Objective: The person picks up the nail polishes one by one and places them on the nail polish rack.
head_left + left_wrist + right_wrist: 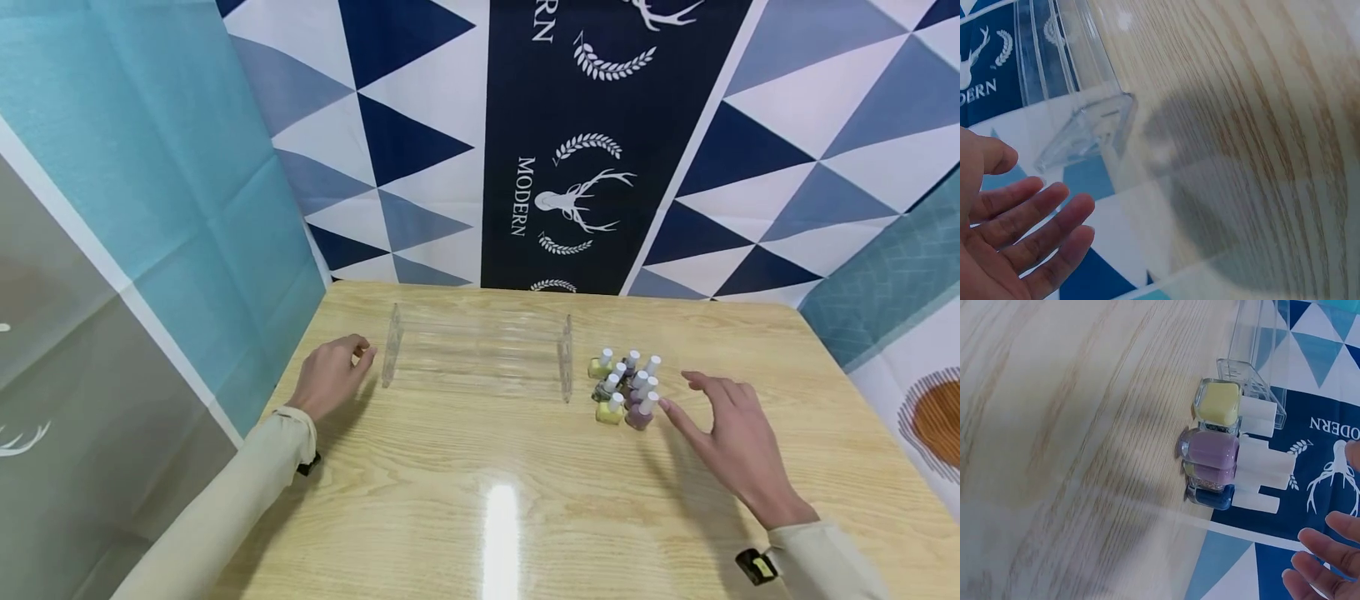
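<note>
A clear plastic tiered rack (480,350) stands toward the back of the wooden table. My left hand (333,375) hovers just left of the rack's end panel (1091,131), fingers loosely bent and holding nothing. Several nail polish bottles with white caps are grouped right of the rack, among them a yellow bottle (610,411) and a purple bottle (640,414) in front. In the right wrist view a dark blue bottle (1212,497) also shows. Beside the group, on its right, my right hand (731,429) is spread with thumb and fingers apart, gripping nothing.
The light wooden table (420,492) meets a patterned cloth (420,150) along its back edge. A teal and grey cloth (172,208) hangs at the left side. Glare from a lamp shows on the tabletop near the front.
</note>
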Demonstrator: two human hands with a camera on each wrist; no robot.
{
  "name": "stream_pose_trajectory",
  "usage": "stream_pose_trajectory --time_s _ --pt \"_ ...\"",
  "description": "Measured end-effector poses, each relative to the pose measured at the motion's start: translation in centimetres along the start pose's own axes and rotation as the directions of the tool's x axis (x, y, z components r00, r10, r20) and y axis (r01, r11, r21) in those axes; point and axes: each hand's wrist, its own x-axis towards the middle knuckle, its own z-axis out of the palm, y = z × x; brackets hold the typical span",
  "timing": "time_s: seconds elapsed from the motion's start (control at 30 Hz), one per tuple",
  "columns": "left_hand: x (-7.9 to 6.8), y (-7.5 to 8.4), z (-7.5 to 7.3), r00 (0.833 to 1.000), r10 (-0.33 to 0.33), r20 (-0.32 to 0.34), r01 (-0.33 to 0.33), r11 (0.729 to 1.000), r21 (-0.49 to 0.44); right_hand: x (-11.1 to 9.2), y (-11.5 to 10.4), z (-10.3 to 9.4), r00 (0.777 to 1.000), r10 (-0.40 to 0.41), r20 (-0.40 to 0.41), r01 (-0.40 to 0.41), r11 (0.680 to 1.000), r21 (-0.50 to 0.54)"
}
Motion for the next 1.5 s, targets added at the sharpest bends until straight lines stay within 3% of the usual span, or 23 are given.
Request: stream_pose_trajectory --time_s 0.33,0.5,1.2,1.5 --pt "0.9 -1.0 0.6 0.992 -0.102 0.08 0.108 0.991 -0.082 -0.4 -0.7 0.5 0.999 0.023 0.026 -0.024 1.0 0.003" --pt "1.3 -1.4 1.2 0.985 -0.121 0.121 0.136 0.984 -0.117 -0.7 -0.9 0.8 0.999 0.024 0.035 -0.024 1.0 0.005" --pt "1.8 -1.6 2.0 0.985 -0.086 0.151 0.101 0.99 -0.096 -1.0 -0.7 2.0 0.999 -0.011 0.035 0.011 1.0 -0.024" --pt "2.2 -1.7 2.5 0.985 -0.066 0.162 0.082 0.993 -0.091 -0.6 0.2 2.5 0.996 0.041 0.081 -0.038 0.999 -0.037"
